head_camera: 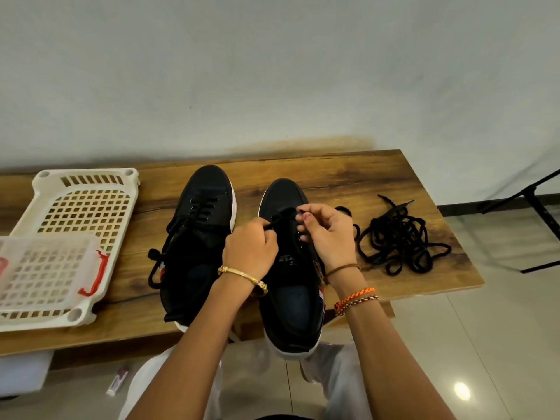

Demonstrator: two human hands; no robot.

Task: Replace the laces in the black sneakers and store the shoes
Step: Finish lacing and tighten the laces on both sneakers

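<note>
Both hands work over the right sneaker [292, 277], which stands on the wooden table [348, 174] with its toe toward the wall and its heel hanging slightly over the near edge. Left hand [250, 250] has its fingers curled, pinching a black lace [280, 218] at the left side of the eyelets; a gold bangle [242, 275] sits on that wrist. Right hand [325, 234] is likewise curled, thumb and forefinger pinching the same lace on the right side of the eyelets, with a brown cord and orange braided bands [354, 298] on the wrist. Only the front eyelets of this shoe show a lace crossing.

Just beside it to the left stands the left sneaker [198, 237], laced along its eyelets, its lace ends trailing loose off its left side onto the table. Right of the hands, a tangle of loose black laces [400, 237] lies on the table, apart from the shoes. At the table's left end sits a white perforated tray [88, 207], and a clear box with red latches [45, 268] rests on its near part. A dark stand [527, 201] leans at the far right, off the table.
</note>
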